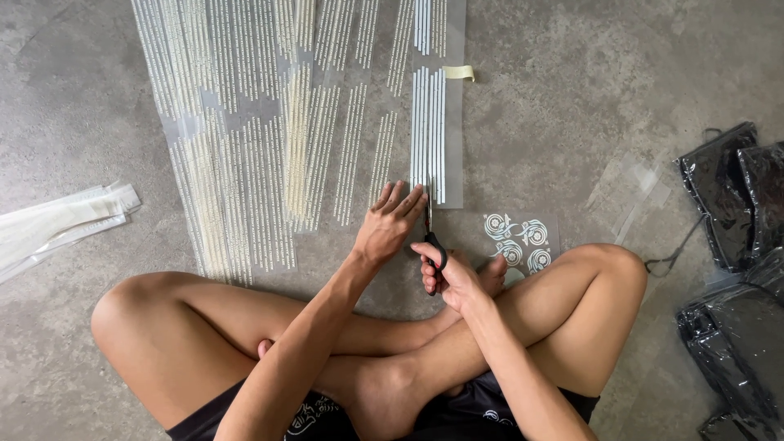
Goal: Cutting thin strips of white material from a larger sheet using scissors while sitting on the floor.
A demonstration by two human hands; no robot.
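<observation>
Both hands work at floor level in front of crossed legs. Left hand (390, 220) lies flat, fingers spread, pressing down the near end of a clear film strip (437, 122) printed with white lines. Right hand (445, 273) just beside it, clenched around black-handled scissors (431, 237), blades pointing away into the strip's near edge. Far left on the concrete floor (563, 98): bundle of cream strips in clear wrap (57, 224). Next, wide sheets of the same printed film (245, 131), overlapping, fanned out. Piece of cream tape (459, 73) on the strip's right edge. Small film piece with round swirl designs (516, 238) just right of the scissors, partly hidden by a foot. Loose clear scraps (641, 188) further right. Far right: black plastic-wrapped packs (739, 245).
</observation>
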